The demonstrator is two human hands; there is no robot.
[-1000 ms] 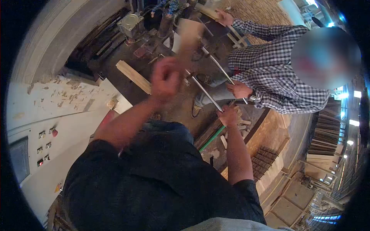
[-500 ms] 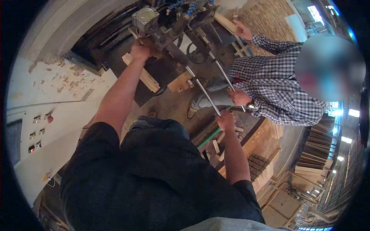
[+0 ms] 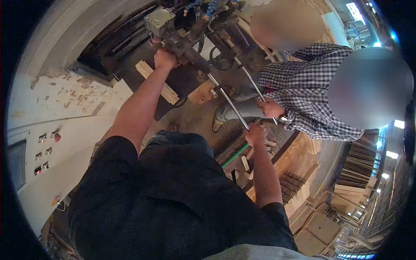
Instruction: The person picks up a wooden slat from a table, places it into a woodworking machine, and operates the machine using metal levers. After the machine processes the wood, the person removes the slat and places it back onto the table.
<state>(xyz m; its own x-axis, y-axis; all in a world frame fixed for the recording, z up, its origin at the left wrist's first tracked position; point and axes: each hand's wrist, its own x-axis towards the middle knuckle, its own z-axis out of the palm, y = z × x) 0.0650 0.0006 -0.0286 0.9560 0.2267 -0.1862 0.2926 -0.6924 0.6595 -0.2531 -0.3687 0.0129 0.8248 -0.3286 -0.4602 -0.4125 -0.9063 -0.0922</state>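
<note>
At the lower end of a long metal rod [image 3: 233, 107], my right hand [image 3: 255, 133] has its fingers closed round the tip. My left hand [image 3: 164, 59] is up at the dark machine head [image 3: 186, 52], just below a square metal motor housing [image 3: 159, 22]; its fingers are curled against the machine, and what they grip is hidden. A wooden piece [image 3: 157, 82] lies beneath my left forearm. Another wooden block [image 3: 203, 92] sits near the upper end of the rod.
A co-worker in a checked shirt [image 3: 303, 78] stands at the right, one hand on a second metal rod [image 3: 251, 80]. A control panel [image 3: 43, 151] is at the left. Wood pieces [image 3: 245, 163] lie beyond my right forearm, and stacked boards [image 3: 357, 160] stand far right.
My left hand has moved slightly right and down along the machine head. The co-worker's raised hand is no longer visible. My right hand stays at the rod's end.
</note>
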